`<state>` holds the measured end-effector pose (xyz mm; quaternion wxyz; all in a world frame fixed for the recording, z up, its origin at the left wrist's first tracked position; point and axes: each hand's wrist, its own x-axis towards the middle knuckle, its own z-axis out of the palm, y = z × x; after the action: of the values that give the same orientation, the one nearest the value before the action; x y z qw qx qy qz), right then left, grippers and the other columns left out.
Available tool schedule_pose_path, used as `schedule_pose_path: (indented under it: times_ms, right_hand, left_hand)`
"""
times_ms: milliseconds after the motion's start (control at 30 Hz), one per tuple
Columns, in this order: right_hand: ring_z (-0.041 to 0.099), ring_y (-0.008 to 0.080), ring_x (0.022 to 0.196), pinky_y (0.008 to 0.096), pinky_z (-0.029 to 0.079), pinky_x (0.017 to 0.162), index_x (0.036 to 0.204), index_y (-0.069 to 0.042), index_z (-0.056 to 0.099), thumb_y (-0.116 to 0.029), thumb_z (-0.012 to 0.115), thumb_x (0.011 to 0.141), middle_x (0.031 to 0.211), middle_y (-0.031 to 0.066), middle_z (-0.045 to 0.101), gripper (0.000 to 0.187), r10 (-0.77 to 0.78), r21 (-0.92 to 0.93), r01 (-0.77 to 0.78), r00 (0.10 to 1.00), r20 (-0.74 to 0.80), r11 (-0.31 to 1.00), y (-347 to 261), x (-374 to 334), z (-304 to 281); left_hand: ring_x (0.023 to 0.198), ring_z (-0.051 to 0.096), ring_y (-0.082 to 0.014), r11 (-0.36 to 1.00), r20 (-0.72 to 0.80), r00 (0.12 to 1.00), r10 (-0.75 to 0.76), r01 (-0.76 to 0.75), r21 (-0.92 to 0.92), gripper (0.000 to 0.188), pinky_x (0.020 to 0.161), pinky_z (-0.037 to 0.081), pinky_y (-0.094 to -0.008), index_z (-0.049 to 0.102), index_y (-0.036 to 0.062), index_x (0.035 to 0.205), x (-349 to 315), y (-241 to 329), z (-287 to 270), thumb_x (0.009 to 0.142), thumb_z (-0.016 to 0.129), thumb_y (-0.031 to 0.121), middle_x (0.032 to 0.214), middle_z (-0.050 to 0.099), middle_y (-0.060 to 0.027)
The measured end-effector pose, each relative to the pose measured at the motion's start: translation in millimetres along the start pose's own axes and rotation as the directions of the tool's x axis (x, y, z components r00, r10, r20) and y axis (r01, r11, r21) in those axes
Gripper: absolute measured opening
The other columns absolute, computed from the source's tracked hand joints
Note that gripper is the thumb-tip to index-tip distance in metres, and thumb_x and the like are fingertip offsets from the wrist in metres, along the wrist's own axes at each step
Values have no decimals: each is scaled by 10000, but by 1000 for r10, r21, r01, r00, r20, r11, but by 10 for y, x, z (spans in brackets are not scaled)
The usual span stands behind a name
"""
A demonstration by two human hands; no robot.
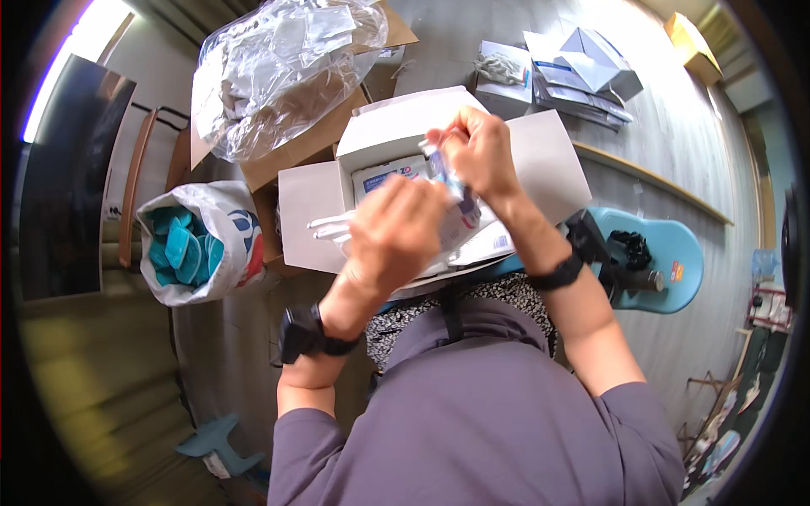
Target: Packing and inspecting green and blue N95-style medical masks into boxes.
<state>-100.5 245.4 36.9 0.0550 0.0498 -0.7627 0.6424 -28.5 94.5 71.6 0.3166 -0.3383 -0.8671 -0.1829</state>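
My left hand (396, 223) is closed, slightly blurred, with the ends of a bundle of white cords (331, 226) sticking out on its left side. Just above and to the right, my right hand (483, 156) pinches a small white-and-blue plastic packet (440, 165) that lies between the two hands. Both hands are over an open white cardboard box (548, 160) with its flaps folded out. Flat white packages with blue print (381, 175) lie inside it, partly hidden by my hands and wrists.
On the left stands a white bag (238, 282) of teal pieces. Beyond it is a carton (232, 164) lined with clear plastic. Folded boxes (582, 80) and a small box of white cords (504, 69) lie at the back. A blue basin (688, 274) sits on the right.
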Motion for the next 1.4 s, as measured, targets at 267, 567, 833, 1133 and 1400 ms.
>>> schedule_pose_path:
  times_ms: [267, 567, 833, 1133, 1400]
  right_hand:
    - [658, 235, 642, 346, 499, 599, 705, 2, 629, -142, 790, 776, 679, 154, 659, 227, 81, -287, -115, 988, -129, 951, 371, 226, -290]
    - [663, 330, 975, 379, 501, 871, 1042, -39, 718, -110, 724, 828, 1005, 143, 720, 225, -455, -602, 304, 884, -111, 738, 317, 45, -462]
    - [608, 331, 1081, 419, 453, 966, 1179, 1, 649, -254, 783, 810, 1115, 161, 672, 468, -518, -147, 591, 781, 347, 793, -319, -645, -145]
    - [530, 316, 1224, 469, 394, 1022, 1287, -4, 583, -199, 771, 716, 1272, 147, 583, 631, -449, -434, 675, 729, 516, 597, -83, -1149, 397]
    - [646, 303, 1014, 402, 494, 910, 1015, -8, 707, 5, 669, 683, 1067, 124, 696, 335, -590, -434, 746, 665, 457, 505, -355, -805, -131]
  left_hand:
    - [733, 677, -199, 980, -15, 996, 86, -87, -179, 253, 638, 547, -295, 704, -37, 965, -85, 430, -618, 718, 650, -42, 855, 688, -103]
    - [637, 540, -55, 569, 278, 641, -716, 766, -299, 179, 578, 446, -240, 729, -39, 904, 4, -463, -250, 886, 732, 139, 648, 629, -30]
    - [680, 644, -354, 595, 416, 548, -726, 803, -20, 268, 669, 506, -408, 695, -9, 797, -345, -1042, 420, 878, 696, 247, 756, 653, -229]
    - [693, 634, -248, 459, 621, 369, -692, 888, -17, 288, 658, 496, -399, 687, -48, 912, -493, -1178, 473, 912, 643, 236, 788, 681, -177]
    - [764, 582, -149, -75, 868, 98, -488, 985, -154, 431, 576, 492, -299, 686, -35, 1040, -466, -1071, 269, 970, 612, 384, 849, 651, -78]
